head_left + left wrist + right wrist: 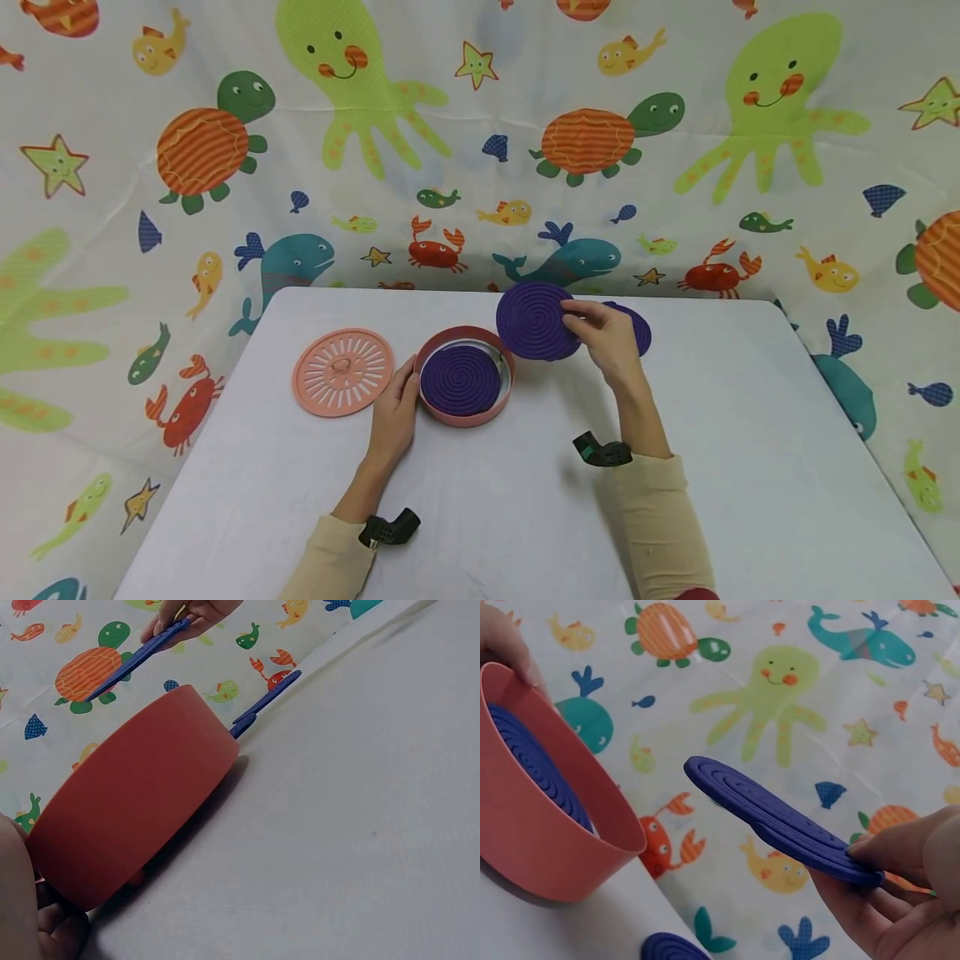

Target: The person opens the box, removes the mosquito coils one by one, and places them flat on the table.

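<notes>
My left hand point(393, 421) grips the left side of a round salmon-pink mosquito coil box point(468, 421) on the table. Inside lies a purple spiral mosquito coil point(460, 381), with a small metal piece point(500, 361) showing at its edge. Off the table, just right of the box, another mosquito coil point(772, 814) is pinched at its edge between the thumb and fingers of my right hand point(613, 346). More coils point(641, 329) lie behind that hand, partly hidden by it. Left of the box rests its slotted pink lid point(343, 392), close to my left fingers.
The white table point(487, 517) has its far edge just behind the coils. A curtain point(465, 108) printed with sea animals hangs behind and beside it. Each wrist wears a small black camera point(390, 529).
</notes>
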Available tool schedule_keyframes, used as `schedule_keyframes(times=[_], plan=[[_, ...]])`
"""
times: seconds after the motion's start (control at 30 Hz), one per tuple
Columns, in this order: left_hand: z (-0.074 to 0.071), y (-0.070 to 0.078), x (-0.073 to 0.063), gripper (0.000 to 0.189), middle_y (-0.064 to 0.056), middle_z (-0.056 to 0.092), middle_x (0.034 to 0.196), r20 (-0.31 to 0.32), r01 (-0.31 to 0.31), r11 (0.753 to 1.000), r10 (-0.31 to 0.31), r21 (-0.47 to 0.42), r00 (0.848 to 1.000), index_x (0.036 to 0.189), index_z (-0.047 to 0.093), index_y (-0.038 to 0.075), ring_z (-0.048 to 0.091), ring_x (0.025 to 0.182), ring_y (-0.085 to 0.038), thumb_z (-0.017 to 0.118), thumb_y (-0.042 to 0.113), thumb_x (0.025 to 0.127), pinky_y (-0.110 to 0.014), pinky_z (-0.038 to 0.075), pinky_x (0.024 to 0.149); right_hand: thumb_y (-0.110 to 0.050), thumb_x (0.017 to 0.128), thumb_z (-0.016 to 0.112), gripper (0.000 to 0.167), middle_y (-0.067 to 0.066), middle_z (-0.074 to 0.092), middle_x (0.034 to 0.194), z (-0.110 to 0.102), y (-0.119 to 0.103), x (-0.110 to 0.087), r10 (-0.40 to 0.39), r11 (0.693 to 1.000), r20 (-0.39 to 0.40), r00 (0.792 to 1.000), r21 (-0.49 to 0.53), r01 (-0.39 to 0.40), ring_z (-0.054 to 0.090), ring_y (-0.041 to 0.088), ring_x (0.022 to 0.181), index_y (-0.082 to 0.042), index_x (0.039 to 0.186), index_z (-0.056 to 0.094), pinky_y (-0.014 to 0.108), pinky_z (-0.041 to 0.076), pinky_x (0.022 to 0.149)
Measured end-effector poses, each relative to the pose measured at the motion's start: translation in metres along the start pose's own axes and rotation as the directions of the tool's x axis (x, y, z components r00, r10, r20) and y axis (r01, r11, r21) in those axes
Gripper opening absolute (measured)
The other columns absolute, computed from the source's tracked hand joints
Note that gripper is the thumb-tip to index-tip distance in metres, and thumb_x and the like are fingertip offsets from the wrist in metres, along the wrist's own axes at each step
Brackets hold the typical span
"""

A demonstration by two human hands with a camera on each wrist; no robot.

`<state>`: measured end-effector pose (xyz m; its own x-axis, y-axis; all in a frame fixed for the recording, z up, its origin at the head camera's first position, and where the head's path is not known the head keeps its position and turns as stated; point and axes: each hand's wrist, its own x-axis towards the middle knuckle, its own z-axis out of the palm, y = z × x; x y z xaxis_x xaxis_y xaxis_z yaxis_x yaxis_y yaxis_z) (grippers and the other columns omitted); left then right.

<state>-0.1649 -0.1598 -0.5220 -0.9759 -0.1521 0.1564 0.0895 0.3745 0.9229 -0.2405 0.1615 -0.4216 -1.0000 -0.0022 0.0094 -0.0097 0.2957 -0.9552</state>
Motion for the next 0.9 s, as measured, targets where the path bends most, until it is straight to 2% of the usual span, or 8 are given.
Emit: schedule_keyframes(times=[0.17, 0.3, 0.53, 0.7, 0.9], plan=[[-0.001, -0.001, 0.0, 0.045, -0.008, 0.054, 0.15, -0.003, -0.003, 1.0, 0.003, 0.005, 1.0, 0.148, 0.05, 0.009, 0.045, 0.144, -0.022, 0.045, 0.029, 0.108, -0.04, 0.036, 0.121, -0.014, 0.098, 0.065, 0.032, 0.018, 0.063, 0.131, -0.004, 0.0, -0.001, -0.004, 0.998, -0.009, 1.0, 0.065, 0.004, 0.065, 0.0, 0.094, -0.001, 0.127, 0.067, 0.011, 0.057, 0.082], [-0.002, -0.004, -0.001, 0.045, -0.008, 0.053, 0.15, -0.001, -0.002, 1.0, 0.002, 0.009, 1.0, 0.148, 0.05, 0.01, 0.045, 0.144, -0.023, 0.044, 0.029, 0.108, -0.041, 0.037, 0.12, -0.014, 0.097, 0.066, 0.031, 0.016, 0.064, 0.128, -0.006, 0.001, -0.002, -0.011, 0.997, -0.036, 0.999, 0.081, 0.014, 0.065, 0.002, 0.091, -0.001, 0.125, 0.068, 0.012, 0.058, 0.078], [-0.002, -0.005, -0.001, 0.045, -0.008, 0.052, 0.151, 0.004, 0.006, 1.0, -0.006, 0.01, 1.0, 0.149, 0.049, 0.011, 0.044, 0.144, -0.023, 0.044, 0.03, 0.108, -0.042, 0.036, 0.12, -0.015, 0.097, 0.066, 0.029, 0.012, 0.065, 0.126, -0.011, 0.002, -0.004, 0.005, 0.998, -0.084, 0.996, 0.055, -0.001, 0.065, 0.003, 0.092, -0.005, 0.124, 0.07, 0.011, 0.057, 0.077], [-0.001, -0.003, -0.001, 0.045, -0.007, 0.053, 0.15, -0.002, 0.0, 1.0, 0.0, 0.005, 1.0, 0.148, 0.05, 0.011, 0.045, 0.144, -0.022, 0.045, 0.03, 0.108, -0.041, 0.036, 0.12, -0.016, 0.097, 0.066, 0.028, 0.006, 0.067, 0.116, -0.017, 0.006, -0.002, -0.009, 0.999, -0.126, 0.992, 0.043, 0.014, 0.063, 0.002, 0.086, -0.005, 0.122, 0.071, 0.011, 0.055, 0.072], [0.0, -0.005, 0.0, 0.044, -0.004, 0.054, 0.15, -0.002, -0.013, 1.0, 0.013, 0.001, 1.0, 0.148, 0.05, 0.013, 0.046, 0.143, -0.018, 0.044, 0.03, 0.108, -0.038, 0.037, 0.119, -0.012, 0.098, 0.064, 0.028, 0.0, 0.068, 0.109, -0.024, 0.011, -0.001, -0.012, 0.997, -0.162, 0.987, 0.071, 0.024, 0.063, 0.001, 0.087, -0.003, 0.123, 0.07, 0.01, 0.055, 0.074]])
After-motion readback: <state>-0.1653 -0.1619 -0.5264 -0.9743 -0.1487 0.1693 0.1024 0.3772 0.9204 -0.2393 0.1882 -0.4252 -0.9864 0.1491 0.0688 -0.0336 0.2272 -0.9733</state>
